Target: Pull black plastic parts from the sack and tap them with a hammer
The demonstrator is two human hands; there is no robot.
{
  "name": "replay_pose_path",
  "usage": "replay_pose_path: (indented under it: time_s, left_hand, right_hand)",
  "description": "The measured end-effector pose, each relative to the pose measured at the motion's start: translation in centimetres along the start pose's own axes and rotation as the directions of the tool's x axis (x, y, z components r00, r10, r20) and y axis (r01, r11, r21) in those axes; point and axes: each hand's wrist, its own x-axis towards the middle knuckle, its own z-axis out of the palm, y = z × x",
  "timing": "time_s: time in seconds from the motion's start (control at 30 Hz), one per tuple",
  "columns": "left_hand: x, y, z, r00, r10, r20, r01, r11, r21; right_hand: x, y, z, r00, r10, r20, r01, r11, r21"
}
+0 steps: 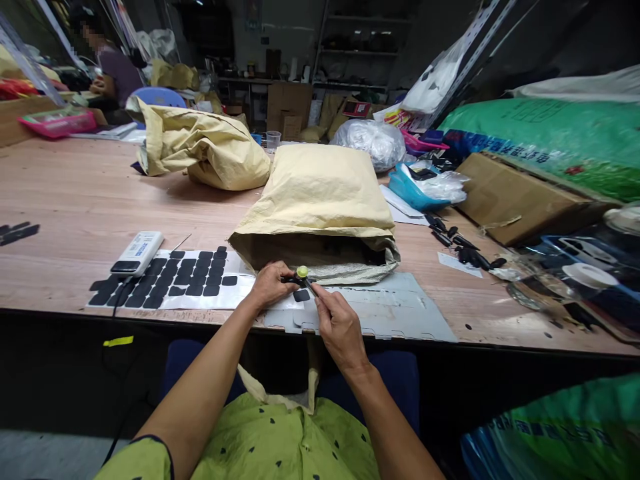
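Observation:
My left hand (271, 285) is closed on a small black part (291, 279) in front of the open mouth of a cream sack (325, 193). My right hand (340, 323) pinches a thin dark tool (309, 287) whose upper end meets the black part. A yellow-green round piece (302, 271) shows between the hands, at the tool's tip. Just below it lies one black square pad (301, 295). Left of my hands, a white sheet (240, 293) carries rows of black square pads (185, 272).
A white device (143, 248) rests on the pad sheet. A grey board (395, 310) lies under my hands. Behind are another cream sack (215, 150) and a blue bag (417, 187). Black parts (463, 247) and a cardboard box (520, 193) sit right. A person (113, 70) sits far left.

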Motion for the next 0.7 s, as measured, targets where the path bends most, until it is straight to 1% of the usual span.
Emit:
replay_pose_path:
  time_s: [0.13,0.33,0.47,0.53,0.6,0.63,0.7]
  left_hand:
    - [-0.1,0.1,0.1,1.000,-0.016,-0.006,0.016,1.000,-0.014]
    - [-0.1,0.2,0.1,0.999,-0.028,-0.020,0.028,1.000,-0.004]
    - [-0.2,0.3,0.1,1.000,-0.012,-0.022,0.012,1.000,0.008]
    - [-0.2,0.4,0.0,1.000,-0.008,-0.015,0.008,0.999,0.037]
    - [-0.3,0.5,-0.2,1.000,-0.014,-0.007,0.014,0.998,0.063]
    - [-0.3,0.6,-0.2,1.000,-0.017,-0.003,0.017,0.997,0.070]
    - [-0.3,0.7,-0.3,1.000,-0.014,0.002,0.014,0.997,0.077]
  right_hand:
    - [0.2,-0.2,-0.7,0.998,0.020,-0.066,-0.019,1.000,0.009]
    - [-0.2,0.5,-0.7,0.998,0.056,-0.001,-0.056,0.997,-0.049]
    - [1.0,1.4,-1.0,0.995,0.051,-0.084,-0.055,0.997,-0.047]
    - [2.1,2.1,-1.3,0.988,0.069,-0.136,-0.088,0.986,-0.138]
    - [3.3,3.2,-1.6,0.982,0.091,-0.168,-0.136,0.949,-0.284]
    - [3.8,3.9,-1.6,0.981,0.094,-0.172,-0.152,0.920,-0.361]
    - [4.5,5.1,-1.4,0.985,0.077,-0.154,-0.143,0.864,-0.483]
